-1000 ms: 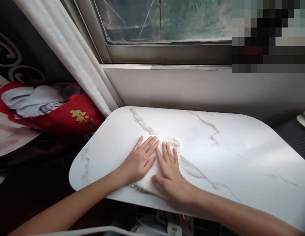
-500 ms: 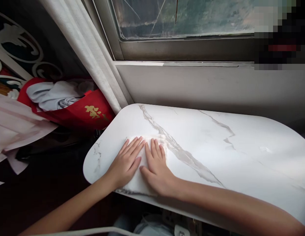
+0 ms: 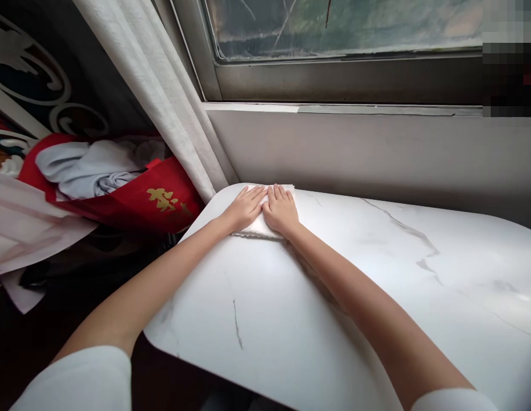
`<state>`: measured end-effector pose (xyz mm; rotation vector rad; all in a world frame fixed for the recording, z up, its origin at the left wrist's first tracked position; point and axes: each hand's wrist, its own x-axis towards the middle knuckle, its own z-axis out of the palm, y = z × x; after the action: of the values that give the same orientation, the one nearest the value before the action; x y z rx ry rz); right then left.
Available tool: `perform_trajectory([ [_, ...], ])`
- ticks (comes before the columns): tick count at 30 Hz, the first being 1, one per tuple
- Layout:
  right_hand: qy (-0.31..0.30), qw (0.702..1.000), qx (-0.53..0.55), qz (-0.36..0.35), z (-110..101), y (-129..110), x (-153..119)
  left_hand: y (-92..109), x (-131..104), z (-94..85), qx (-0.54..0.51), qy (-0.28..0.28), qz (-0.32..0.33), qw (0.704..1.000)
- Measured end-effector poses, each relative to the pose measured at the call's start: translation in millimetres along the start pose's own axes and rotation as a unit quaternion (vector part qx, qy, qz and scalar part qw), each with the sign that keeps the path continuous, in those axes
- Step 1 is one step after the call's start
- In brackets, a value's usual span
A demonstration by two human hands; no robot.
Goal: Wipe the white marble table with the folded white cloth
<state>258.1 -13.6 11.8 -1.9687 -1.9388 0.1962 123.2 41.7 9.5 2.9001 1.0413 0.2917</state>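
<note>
Filling most of the lower view, the white marbled desk is running beneath both bare arms, its back edge lying along the pale wall panel under the window. The light curtain is hanging down beside the desk's far left corner, and just to the left of that corner the red bag with gold lettering is holding rumpled grey fabric. White sleeves are covering the upper arms, and both forearms are reaching forward and converging near that same corner. There the white cloth is lying flat on the desk, directly beneath the palms rather than off to one side. The left hand is covering its left part and sitting nearer the rounded corner and curtain; the right hand is covering its right part, and a strip of the cloth is showing just beyond those fingers at the far right. The cloth's fringed near edge is running roughly side to side below the hands, though they are hiding too much to make its long axis certain. The fingers of both hands are lying extended and pointing toward the window side, pressing down on the cloth without curling round it, while the thumbs are nearly meeting between them.
</note>
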Motion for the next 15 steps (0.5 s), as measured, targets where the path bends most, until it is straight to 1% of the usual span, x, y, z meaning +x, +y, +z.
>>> perform_trajectory([
  [3, 0.024, 1.0, -0.003, 0.007, 10, -5, 22, -26, 15, 0.9, -0.003, -0.002, 0.017, 1.0],
  [7, 0.039, 0.999, 0.002, 0.003, 19, -21, 41, -57, 20, -1.9, 0.003, -0.003, 0.016, 1.0],
  [9, 0.041, 0.999, 0.004, -0.001, 24, -30, 45, -68, 16, -4.2, 0.006, -0.008, 0.007, 1.0],
  [11, 0.04, 0.999, 0.01, -0.008, 27, -39, 45, -73, 9, -6.7, 0.005, -0.009, 0.002, 1.0],
  [15, 0.035, 0.999, 0.026, -0.031, 31, -56, 32, -75, -17, -13.0, 0.0, -0.004, 0.0, 1.0],
])
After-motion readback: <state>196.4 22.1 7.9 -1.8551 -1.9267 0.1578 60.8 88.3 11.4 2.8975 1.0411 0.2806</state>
